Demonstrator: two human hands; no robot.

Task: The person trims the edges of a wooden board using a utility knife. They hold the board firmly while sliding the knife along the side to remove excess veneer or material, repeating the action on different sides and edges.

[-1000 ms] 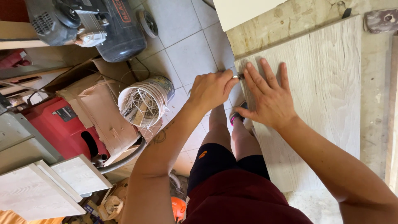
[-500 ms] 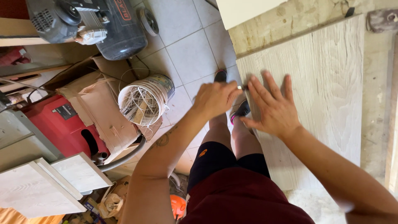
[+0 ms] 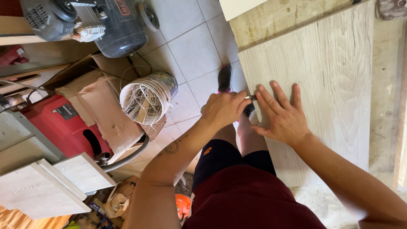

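Fingers (image 3: 231,111) of left hand (image 3: 224,109) pinching small metal tool (image 3: 251,97) at board (image 3: 322,76) edge; right hand (image 3: 282,116) flat, released, bracing board. Edge work underway, prob. unfinished.

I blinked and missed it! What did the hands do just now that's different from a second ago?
Not much. The left hand slid a little way along the edge of the pale wooden board, gripping the same small metal tool. The right hand moved with it, still spread flat on the board. The white bucket and red machine stayed where they were.
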